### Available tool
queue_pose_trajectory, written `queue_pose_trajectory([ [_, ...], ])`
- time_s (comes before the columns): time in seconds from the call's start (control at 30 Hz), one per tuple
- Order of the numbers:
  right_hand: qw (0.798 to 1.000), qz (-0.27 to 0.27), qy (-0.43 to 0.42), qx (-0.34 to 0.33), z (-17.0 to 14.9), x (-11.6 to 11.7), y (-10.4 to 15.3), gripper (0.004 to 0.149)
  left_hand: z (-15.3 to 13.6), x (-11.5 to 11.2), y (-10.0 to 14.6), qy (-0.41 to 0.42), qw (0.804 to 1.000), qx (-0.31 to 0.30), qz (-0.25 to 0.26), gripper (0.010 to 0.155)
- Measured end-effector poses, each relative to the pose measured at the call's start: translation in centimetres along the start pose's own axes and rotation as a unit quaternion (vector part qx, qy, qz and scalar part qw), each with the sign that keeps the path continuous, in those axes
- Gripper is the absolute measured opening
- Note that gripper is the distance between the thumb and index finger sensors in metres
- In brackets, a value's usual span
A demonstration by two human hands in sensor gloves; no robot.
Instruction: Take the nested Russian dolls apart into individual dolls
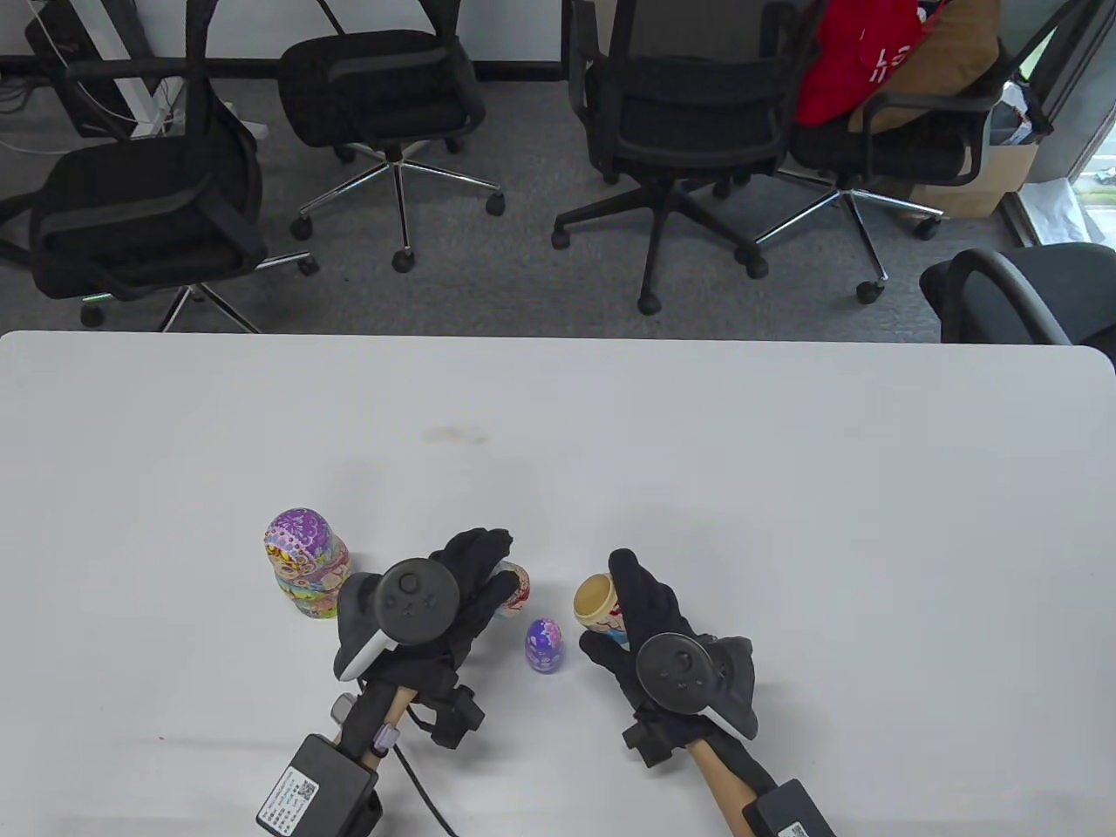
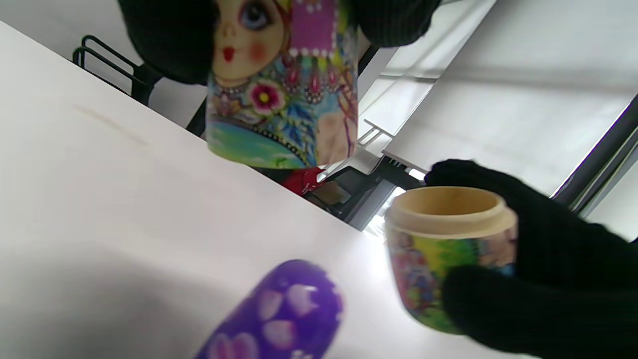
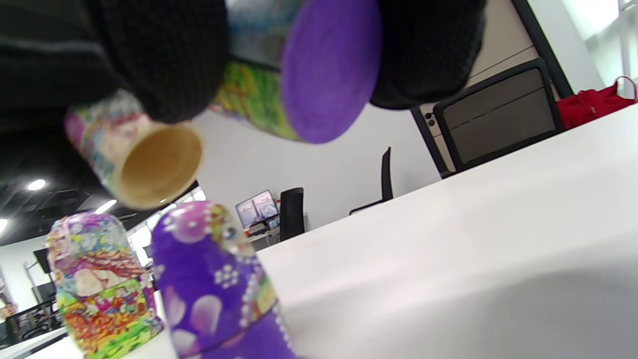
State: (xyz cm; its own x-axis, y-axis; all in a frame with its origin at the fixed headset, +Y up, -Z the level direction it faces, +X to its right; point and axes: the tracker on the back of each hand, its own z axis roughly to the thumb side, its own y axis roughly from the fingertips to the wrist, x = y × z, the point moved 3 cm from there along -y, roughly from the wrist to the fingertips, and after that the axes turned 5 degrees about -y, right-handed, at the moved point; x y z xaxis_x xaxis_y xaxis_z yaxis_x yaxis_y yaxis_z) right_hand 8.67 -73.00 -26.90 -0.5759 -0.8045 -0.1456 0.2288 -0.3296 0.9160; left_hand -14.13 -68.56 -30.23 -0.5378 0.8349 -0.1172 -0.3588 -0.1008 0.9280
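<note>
table view: the left hand [image 1: 453,602] holds the top half [image 1: 514,586] of a doll, fingers wrapped over it, lifted clear of the white table [image 1: 785,488]; the right hand [image 1: 649,623] grips the matching bottom half [image 1: 596,602], its open wooden mouth turned up and leftward. the two halves are apart, which suggests this shell has just been opened to free the small purple doll [image 1: 545,646], standing upright on the table between the hands. a larger doll [image 1: 302,562], closed, stands just left of the left hand, judged set aside as finished. both hands come in from the near edge, palms angled toward each other, a tracker on the back of each. left wrist view: the top half [image 2: 279,85], face painted, hangs from the view's top edge with dark fingers [image 2: 164,40] clamped on both sides; the bottom half [image 2: 448,249] sits in the right hand [image 2: 548,279], thumb and fingers closed round its wall; the purple doll [image 2: 284,314] lies low in frame. right wrist view: the bottom half [image 3: 309,65] shows its purple base, fingers [image 3: 159,60] pressed to either side; the top half [image 3: 139,159] shows its hollow; the purple doll [image 3: 214,284] and larger doll [image 3: 99,289] stand side by side below.
</note>
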Motion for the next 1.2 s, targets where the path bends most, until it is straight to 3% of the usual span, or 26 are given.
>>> queue_pose_trajectory([
  [0.2,1.0,0.01,0.01,-0.025,1.3,0.6,0.2,0.093,1.6,-0.2,0.3,0.063,0.997,-0.036,-0.011,0.059],
  [0.5,0.999,0.011,0.008,-0.042,2.1,0.8,0.4,0.093,3.2,-1.1,0.5,0.081,0.994,-0.063,-0.028,0.059],
  [0.93,0.999,-0.018,0.014,-0.043,2.5,0.2,0.5,0.092,3.3,-3.5,0.3,0.077,0.994,-0.069,-0.024,0.06],
  [1.2,0.998,-0.03,0.018,-0.049,3.0,0.0,0.3,0.091,2.9,-3.6,0.2,0.104,0.992,-0.073,-0.023,0.06],
])
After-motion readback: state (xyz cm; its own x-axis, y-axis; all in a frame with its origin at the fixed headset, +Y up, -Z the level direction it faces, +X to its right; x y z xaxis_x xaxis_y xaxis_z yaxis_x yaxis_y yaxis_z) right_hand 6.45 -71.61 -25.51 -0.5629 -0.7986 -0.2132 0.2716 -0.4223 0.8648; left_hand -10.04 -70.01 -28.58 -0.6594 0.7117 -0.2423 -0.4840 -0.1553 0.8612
